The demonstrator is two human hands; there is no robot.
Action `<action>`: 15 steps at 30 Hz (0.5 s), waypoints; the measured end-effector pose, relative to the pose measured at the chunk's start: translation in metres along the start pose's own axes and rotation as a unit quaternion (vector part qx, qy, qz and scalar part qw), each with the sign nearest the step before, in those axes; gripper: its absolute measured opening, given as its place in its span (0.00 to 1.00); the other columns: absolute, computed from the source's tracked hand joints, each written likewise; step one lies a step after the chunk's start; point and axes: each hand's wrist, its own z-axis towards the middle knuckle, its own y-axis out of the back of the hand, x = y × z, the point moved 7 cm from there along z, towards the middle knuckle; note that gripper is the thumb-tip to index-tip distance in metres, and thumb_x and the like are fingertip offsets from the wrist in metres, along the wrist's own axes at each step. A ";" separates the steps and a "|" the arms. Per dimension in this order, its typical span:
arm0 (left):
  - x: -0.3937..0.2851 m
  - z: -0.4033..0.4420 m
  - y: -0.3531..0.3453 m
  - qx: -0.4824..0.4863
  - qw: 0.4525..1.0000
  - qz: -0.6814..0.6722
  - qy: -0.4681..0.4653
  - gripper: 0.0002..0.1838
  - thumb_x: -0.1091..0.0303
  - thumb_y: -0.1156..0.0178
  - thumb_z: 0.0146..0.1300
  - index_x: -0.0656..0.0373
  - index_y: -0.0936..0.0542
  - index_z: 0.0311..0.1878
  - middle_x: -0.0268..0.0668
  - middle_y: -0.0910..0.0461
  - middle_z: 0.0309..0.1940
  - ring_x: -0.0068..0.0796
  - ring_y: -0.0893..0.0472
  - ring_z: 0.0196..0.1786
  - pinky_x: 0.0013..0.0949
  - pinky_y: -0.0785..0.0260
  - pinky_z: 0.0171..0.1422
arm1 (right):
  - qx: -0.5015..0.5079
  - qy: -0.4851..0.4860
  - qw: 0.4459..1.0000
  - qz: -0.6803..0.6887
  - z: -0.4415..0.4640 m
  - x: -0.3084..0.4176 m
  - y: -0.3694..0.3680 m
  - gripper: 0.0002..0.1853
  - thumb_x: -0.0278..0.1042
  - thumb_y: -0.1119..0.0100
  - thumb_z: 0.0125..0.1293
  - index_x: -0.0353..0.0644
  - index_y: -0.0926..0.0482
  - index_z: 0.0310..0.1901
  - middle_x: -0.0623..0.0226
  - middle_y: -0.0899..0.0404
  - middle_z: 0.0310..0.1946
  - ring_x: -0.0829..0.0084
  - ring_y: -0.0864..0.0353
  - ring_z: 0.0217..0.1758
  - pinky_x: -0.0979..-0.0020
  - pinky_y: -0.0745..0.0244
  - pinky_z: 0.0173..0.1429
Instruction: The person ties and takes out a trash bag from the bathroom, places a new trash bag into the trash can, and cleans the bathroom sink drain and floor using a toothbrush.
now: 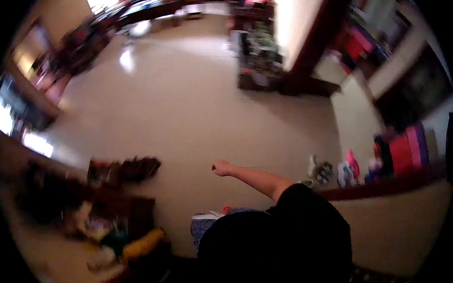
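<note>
My right hand (221,168) is stretched out in front of my body, over the tiled floor. Its fingers look curled into a loose fist, and I see nothing sticking out of it. The bare forearm runs back to a black sleeve (311,219). Below the hand, close against my body, is a blue-grey speckled cloth (202,228) with a white edge and a small red patch (227,210); blur hides what it is. My left hand does not show.
Dark wooden furniture (139,211) piled with clothes, one yellow (144,244), stands at lower left. A planter (261,68) adjoins a dark-red pillar base (308,87). Shoes or toys (347,170) line the right wall. Beige tiles (187,110) cover the floor.
</note>
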 end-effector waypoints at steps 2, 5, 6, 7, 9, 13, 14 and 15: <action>-0.019 0.037 -0.074 0.165 0.986 0.006 0.031 0.17 0.61 0.47 0.63 0.63 0.26 0.49 0.41 0.23 0.37 0.34 0.23 0.39 0.38 0.29 0.42 | 0.022 -0.052 0.998 -0.014 0.028 0.018 0.025 0.11 0.34 0.48 0.50 0.39 0.20 0.31 0.54 0.20 0.29 0.59 0.20 0.34 0.60 0.28 0.41; -0.079 0.040 -0.178 0.352 0.932 0.066 0.049 0.18 0.61 0.48 0.63 0.63 0.27 0.50 0.41 0.23 0.38 0.34 0.24 0.41 0.37 0.30 0.44 | 0.036 -0.104 0.993 0.042 0.018 -0.115 0.058 0.10 0.35 0.48 0.46 0.39 0.21 0.24 0.53 0.22 0.22 0.59 0.22 0.26 0.58 0.29 0.34; -0.099 0.040 -0.208 0.406 0.907 0.092 0.059 0.18 0.61 0.48 0.63 0.63 0.27 0.51 0.41 0.23 0.39 0.34 0.24 0.42 0.37 0.30 0.45 | 0.048 -0.123 0.989 0.062 0.010 -0.140 0.067 0.10 0.36 0.48 0.45 0.39 0.22 0.21 0.53 0.23 0.19 0.59 0.23 0.23 0.56 0.30 0.31; -0.115 0.042 -0.246 0.453 0.882 0.109 0.065 0.18 0.61 0.48 0.64 0.63 0.28 0.51 0.41 0.24 0.40 0.34 0.24 0.43 0.37 0.30 0.45 | 0.044 -0.120 0.989 0.077 -0.007 -0.139 0.113 0.11 0.37 0.48 0.45 0.38 0.22 0.21 0.53 0.23 0.19 0.59 0.23 0.23 0.57 0.31 0.30; -0.114 0.054 -0.287 0.509 0.847 0.131 0.084 0.19 0.61 0.48 0.64 0.63 0.29 0.52 0.41 0.24 0.41 0.34 0.25 0.44 0.37 0.31 0.46 | 0.002 -0.119 0.989 0.083 -0.048 -0.094 0.137 0.10 0.36 0.47 0.45 0.37 0.23 0.21 0.54 0.24 0.18 0.58 0.24 0.23 0.60 0.30 0.29; -0.255 0.079 -0.423 0.572 0.789 0.210 0.084 0.20 0.61 0.49 0.65 0.63 0.30 0.54 0.41 0.25 0.43 0.33 0.26 0.47 0.36 0.31 0.49 | 0.086 -0.262 0.931 0.240 -0.096 -0.228 0.163 0.08 0.32 0.43 0.48 0.41 0.21 0.31 0.59 0.21 0.24 0.67 0.23 0.21 0.62 0.29 0.27; -0.273 0.088 -0.466 0.583 0.786 0.195 0.064 0.20 0.61 0.49 0.65 0.63 0.31 0.55 0.41 0.25 0.44 0.33 0.26 0.48 0.36 0.32 0.49 | 0.096 -0.268 0.939 0.193 -0.109 -0.250 0.171 0.09 0.33 0.44 0.50 0.41 0.20 0.32 0.60 0.21 0.22 0.68 0.23 0.20 0.64 0.28 0.27; -0.310 0.098 -0.518 0.591 0.783 0.188 0.042 0.20 0.61 0.49 0.65 0.63 0.31 0.55 0.41 0.25 0.45 0.33 0.26 0.49 0.36 0.32 0.50 | 0.107 -0.274 0.945 0.146 -0.122 -0.271 0.182 0.10 0.34 0.44 0.51 0.41 0.19 0.33 0.61 0.21 0.20 0.70 0.24 0.19 0.67 0.28 0.26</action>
